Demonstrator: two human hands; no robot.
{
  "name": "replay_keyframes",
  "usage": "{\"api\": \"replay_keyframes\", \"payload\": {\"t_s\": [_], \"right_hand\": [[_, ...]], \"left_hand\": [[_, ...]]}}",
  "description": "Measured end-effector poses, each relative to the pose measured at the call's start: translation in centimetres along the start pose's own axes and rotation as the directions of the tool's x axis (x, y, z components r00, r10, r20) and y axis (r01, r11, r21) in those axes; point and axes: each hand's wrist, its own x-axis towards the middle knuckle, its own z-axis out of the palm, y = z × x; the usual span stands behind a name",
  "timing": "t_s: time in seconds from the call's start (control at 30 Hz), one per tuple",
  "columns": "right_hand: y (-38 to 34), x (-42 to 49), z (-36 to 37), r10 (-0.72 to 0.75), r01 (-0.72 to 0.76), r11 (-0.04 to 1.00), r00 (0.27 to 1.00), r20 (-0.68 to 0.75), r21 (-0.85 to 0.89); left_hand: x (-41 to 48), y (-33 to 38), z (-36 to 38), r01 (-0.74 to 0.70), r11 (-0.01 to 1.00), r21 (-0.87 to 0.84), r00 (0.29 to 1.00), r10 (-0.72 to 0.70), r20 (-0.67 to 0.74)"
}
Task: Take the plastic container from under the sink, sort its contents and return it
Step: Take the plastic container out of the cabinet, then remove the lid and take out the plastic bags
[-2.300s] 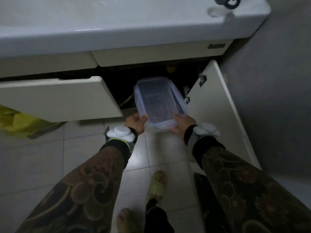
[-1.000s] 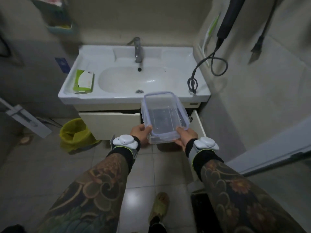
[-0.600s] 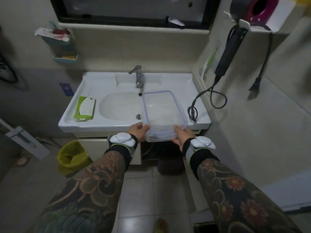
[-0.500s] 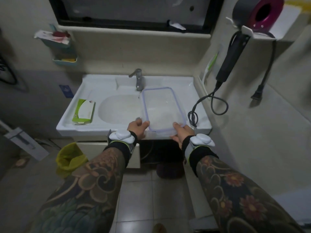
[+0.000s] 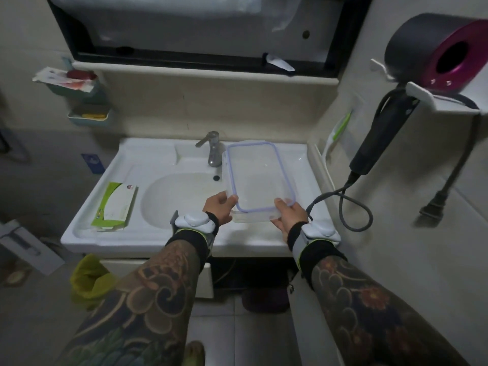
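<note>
A clear plastic container [image 5: 260,178] with a lilac-rimmed lid is over the right side of the white sink [image 5: 132,231], beside the tap [image 5: 212,149]. My left hand [image 5: 219,208] grips its near left corner. My right hand [image 5: 287,213] grips its near right corner. I cannot make out any contents through the lid. Below the sink the cabinet [image 5: 250,273] stands open and dark.
A green and white box [image 5: 115,206] lies on the sink's left ledge. A hair dryer [image 5: 433,51] hangs in a wall holder at right, its cord [image 5: 351,207] looping down beside the container. A yellow-lined bin [image 5: 87,278] stands on the floor at left.
Both hands lifted the container out of the under-sink cabinet, raised it and carried it forward over the sink's right side. My view rose from the floor to the basin.
</note>
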Motion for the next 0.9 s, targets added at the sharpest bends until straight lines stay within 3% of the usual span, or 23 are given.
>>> {"api": "replay_keyframes", "payload": {"t_s": [0.4,0.6,0.9], "right_hand": [[0.4,10.9,0.6,0.044,-0.024,0.996,0.971,-0.233,0.087],[0.5,15.2,-0.8,0.033,-0.037,0.999,0.933,-0.359,-0.006],[-0.2,14.7,-2.5,0.100,-0.046,0.987,0.925,-0.367,0.151]], "left_hand": [[13.6,-0.5,5.3,0.030,1.000,0.003,0.982,-0.030,0.186],[18.5,-2.1,8.8,0.103,0.994,-0.041,0.961,-0.089,0.260],[20.1,-3.6,12.4,0.146,0.985,-0.094,0.947,-0.112,0.300]]}}
